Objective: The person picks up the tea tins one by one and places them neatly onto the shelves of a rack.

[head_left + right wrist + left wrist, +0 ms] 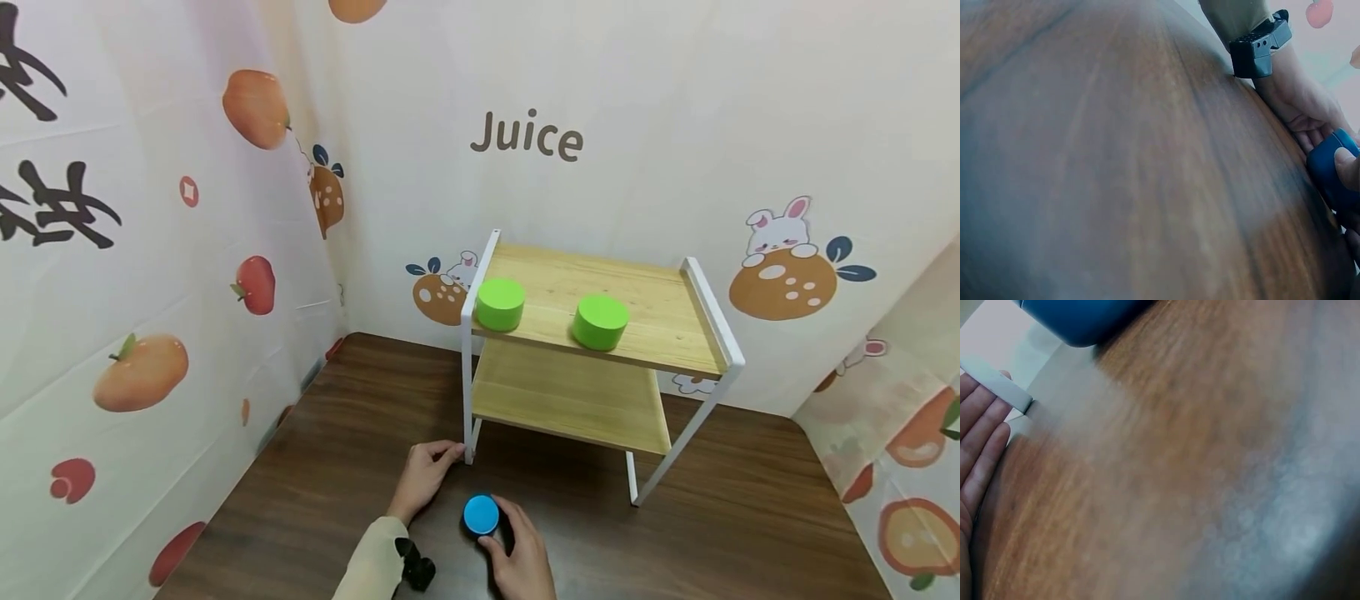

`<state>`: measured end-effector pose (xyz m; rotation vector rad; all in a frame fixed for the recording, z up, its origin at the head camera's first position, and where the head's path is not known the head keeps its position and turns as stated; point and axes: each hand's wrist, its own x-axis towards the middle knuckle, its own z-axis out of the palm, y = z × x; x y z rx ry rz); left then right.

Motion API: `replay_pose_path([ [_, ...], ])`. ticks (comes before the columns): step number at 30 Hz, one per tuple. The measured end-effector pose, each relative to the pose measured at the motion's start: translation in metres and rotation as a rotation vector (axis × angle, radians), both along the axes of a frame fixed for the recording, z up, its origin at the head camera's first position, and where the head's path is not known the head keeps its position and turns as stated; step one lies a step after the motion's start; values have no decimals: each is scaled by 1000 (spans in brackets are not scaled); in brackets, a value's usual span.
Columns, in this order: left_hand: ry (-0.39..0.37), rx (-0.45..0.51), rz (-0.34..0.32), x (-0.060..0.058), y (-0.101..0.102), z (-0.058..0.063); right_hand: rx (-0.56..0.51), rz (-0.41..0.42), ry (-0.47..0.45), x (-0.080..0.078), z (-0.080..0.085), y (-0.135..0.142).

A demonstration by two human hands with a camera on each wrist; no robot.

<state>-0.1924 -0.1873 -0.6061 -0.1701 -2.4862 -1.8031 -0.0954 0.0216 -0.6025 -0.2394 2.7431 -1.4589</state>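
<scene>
In the head view my right hand (521, 554) holds a round blue block (481, 514) low over the brown table, thumb on the near side and fingers on the far right side. The right wrist view shows the thumb pressed on the blue block (1329, 165). My left hand (426, 479) is at the foot of the front left white leg of a two-tier wooden shelf (570, 387), its fingertips pinching the leg. Fairly straight fingers pass behind that white leg (997, 384) in the left wrist view; the thumb is hidden there.
Two round green blocks, one at the left end (500, 304) and one nearer the middle (600, 322), sit along the shelf's top front edge. A black wrist camera (414, 564) is strapped to the left wrist. Printed cloth walls (637, 125) enclose the table (330, 467).
</scene>
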Motion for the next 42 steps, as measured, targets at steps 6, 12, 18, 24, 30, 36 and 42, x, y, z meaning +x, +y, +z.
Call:
replay_pose_path([
  [6, -3, -2, 8, 0, -2, -1, 14, -1, 0, 1, 0, -1],
  [12, -9, 0, 14, 0, -2, -1, 3, 2, 4, 0, 0, -1],
  [18, -22, -5, 14, 0, -2, 0, -23, 18, 0, 0, -1, 1],
  [24, -26, 9, 3, 0, -1, 1, -31, -2, 35, 1, -4, 2],
  [30, -22, 18, 2, 0, -1, 2, -33, -37, 74, 2, -6, 3],
  [36, -20, 9, 6, 1, 0, 0, -13, -46, 120, 4, -6, 4],
  [42, -26, 14, 13, 0, 1, 1, -22, -74, 95, 5, -5, 3],
])
